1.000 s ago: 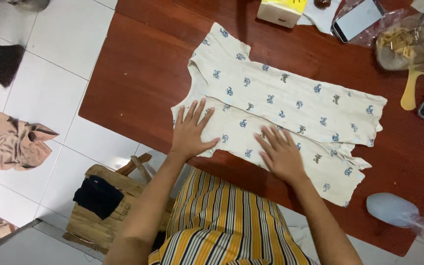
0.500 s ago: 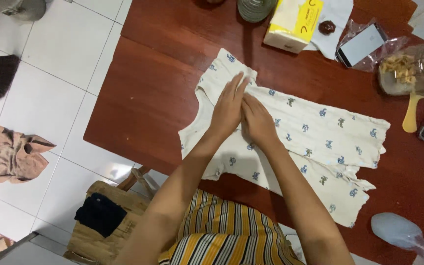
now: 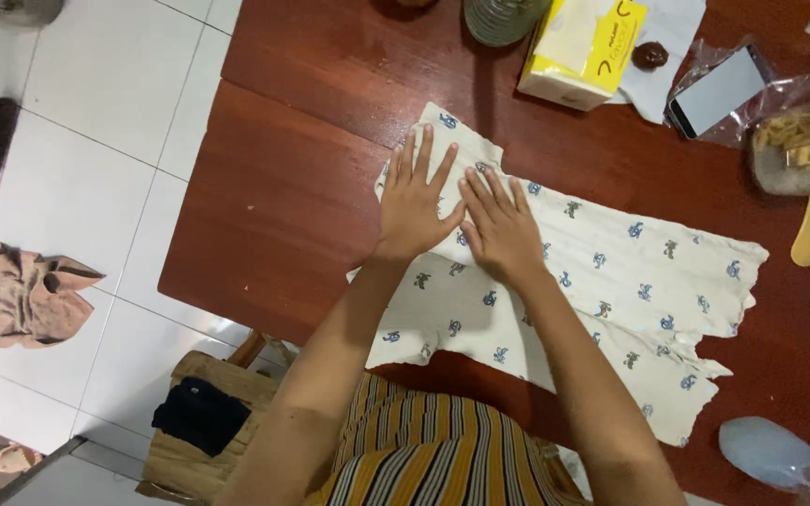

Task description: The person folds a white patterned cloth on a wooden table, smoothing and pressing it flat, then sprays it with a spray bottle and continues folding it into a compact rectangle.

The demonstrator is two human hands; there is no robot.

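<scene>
A cream garment (image 3: 602,281) printed with small blue and green figures lies flat across the near half of the reddish desk (image 3: 302,187), reaching toward its right edge. A glass jar (image 3: 794,145) near the far right corner holds pale snack pieces. The left hand (image 3: 412,201) and right hand (image 3: 499,228) press side by side, fingers spread flat, on the garment's left end.

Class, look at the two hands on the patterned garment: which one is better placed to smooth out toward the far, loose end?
Probably the right hand: it lies flat on the garment nearer that long end, while the left hand rests by the near edge.
</scene>
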